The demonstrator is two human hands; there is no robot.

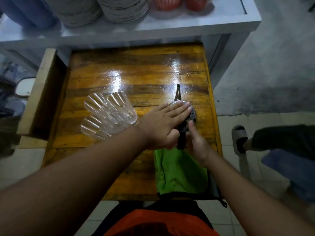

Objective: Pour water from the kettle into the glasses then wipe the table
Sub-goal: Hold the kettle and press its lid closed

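A small metal kettle [192, 114] stands on the wooden table [129, 79], its thin spout [178, 93] pointing away from me. My left hand [163, 123] lies flat on the kettle's lid, fingers stretched out. My right hand [196, 142] is closed around the black handle [181, 137] at the kettle's near side. Two ribbed clear glasses [110, 106] [98, 127] stand side by side left of the kettle, partly behind my left wrist. A green cloth [179, 172] lies on the table's near right part, under my right wrist.
A white shelf [170, 29] with stacked plates [119, 9] and red containers runs along the table's far edge. A wooden box [42, 92] sits at the left side. To the right on the tiled floor is another person's foot in a sandal [239, 138].
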